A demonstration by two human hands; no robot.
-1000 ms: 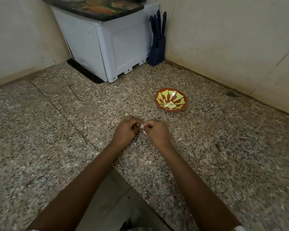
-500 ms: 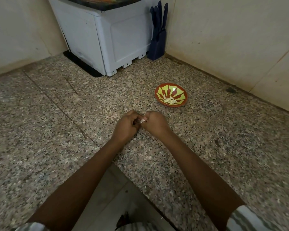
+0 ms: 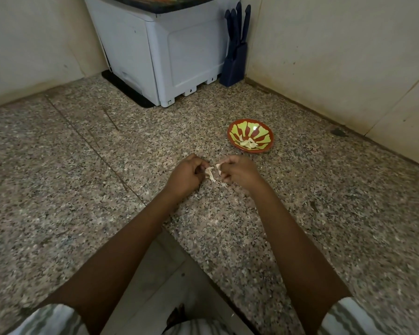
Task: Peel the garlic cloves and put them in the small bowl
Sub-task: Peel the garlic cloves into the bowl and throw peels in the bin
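This is a home kitchen. A speckled granite bench (image 3: 58, 189) runs into a corner of plain cream walls (image 3: 336, 56). In the bench's far corner a knife block (image 3: 235, 66) with dark blue handles stands beside a white boxy appliance (image 3: 174, 56). A small bowl (image 3: 264, 134) holding peeled garlic cloves (image 3: 248, 143) sits nearer the right edge.

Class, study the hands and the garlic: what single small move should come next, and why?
Probably the left hand should drop the papery skin it pinches: the strip seems to hang clear of the clove pinched in the right hand. The small bowl lies just beyond the right hand.
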